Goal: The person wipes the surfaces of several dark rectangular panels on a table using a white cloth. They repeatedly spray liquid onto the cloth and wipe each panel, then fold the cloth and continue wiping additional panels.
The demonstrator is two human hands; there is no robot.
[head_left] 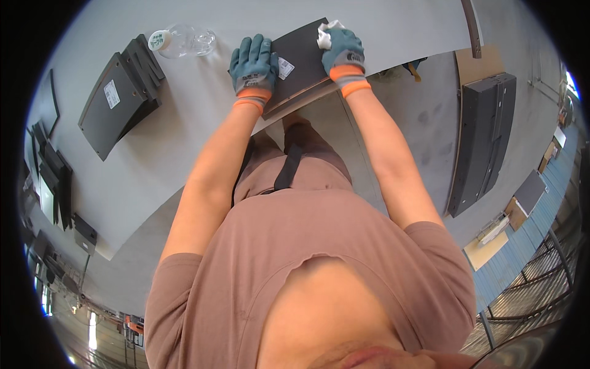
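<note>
A dark grey panel (302,58) with a white label lies on the light grey table (166,141), at its near edge. My left hand (254,66), in a teal-and-grey work glove with an orange cuff, rests flat on the panel's left side, fingers stretched out and holding nothing. In the same kind of glove, my right hand (345,54) is closed on a crumpled white cloth (324,38) at the panel's far right corner. Part of the cloth is hidden under the fingers.
Left of the panel, a fanned stack of dark panels (117,101) lies on the table beside a clear plastic bottle (187,42) with a white cap. Further left are more dark panels (56,169). To the right, stacked dark panels (482,141) lie on cardboard (485,60).
</note>
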